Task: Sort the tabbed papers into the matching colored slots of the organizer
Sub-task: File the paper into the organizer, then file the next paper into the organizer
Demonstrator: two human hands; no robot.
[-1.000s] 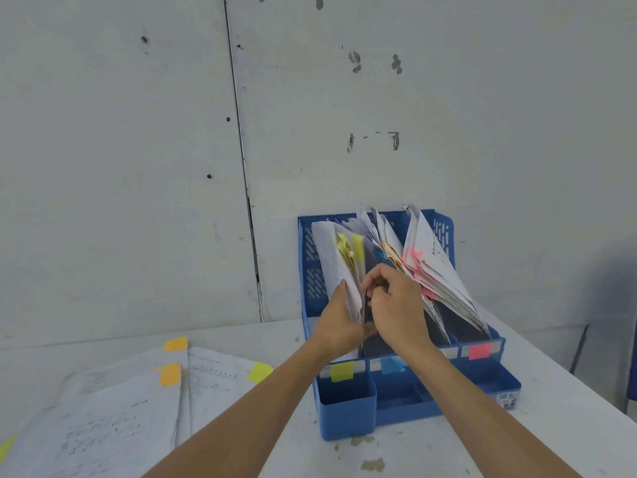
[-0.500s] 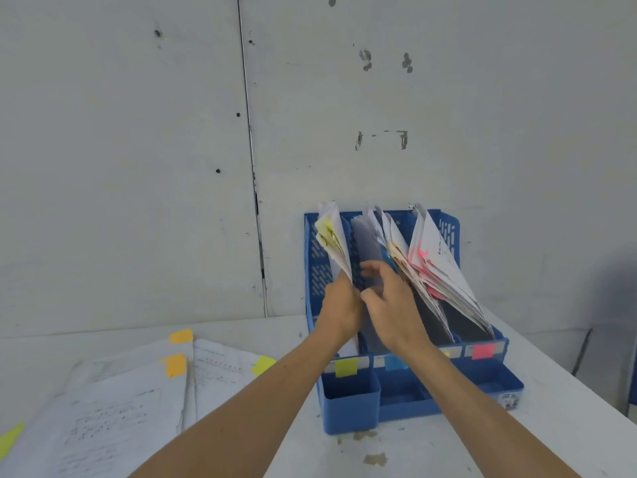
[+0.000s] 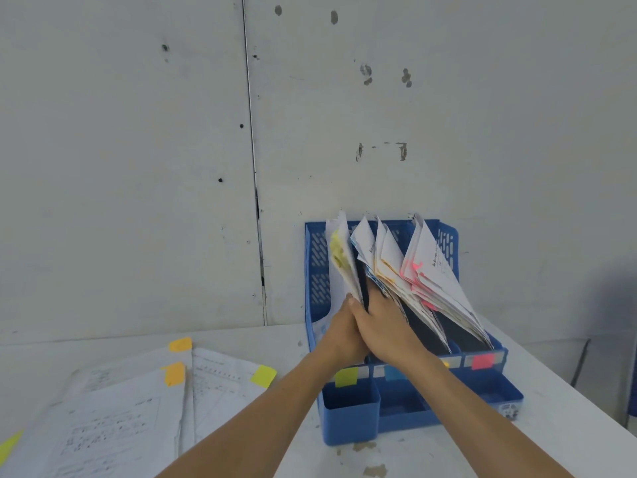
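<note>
A blue organizer (image 3: 315,270) stands on the white table against the wall. Its front strip carries a yellow label (image 3: 345,377), a blue label (image 3: 393,373) and a pink label (image 3: 482,361). My left hand (image 3: 339,334) grips the yellow-tabbed papers (image 3: 339,263), which stand upright in the leftmost slot. My right hand (image 3: 386,326) presses against the left one, its fingers reaching straight into the gap beside that bundle, tips hidden. Blue- and orange-tabbed papers (image 3: 382,260) and pink-tabbed papers (image 3: 431,270) lean right in the other slots.
Loose sheets lie on the table at the left, with orange tabs (image 3: 175,373), a yellow tab (image 3: 263,376) and another yellow tab (image 3: 8,446) at the far left edge. The organizer's front cup (image 3: 351,412) is open. The table edge runs along the right.
The yellow-tabbed bundle has gone from leaning open to standing upright in the left slot. Both hands have closed together at its lower edge, and my right hand has pushed deeper into the gap.
</note>
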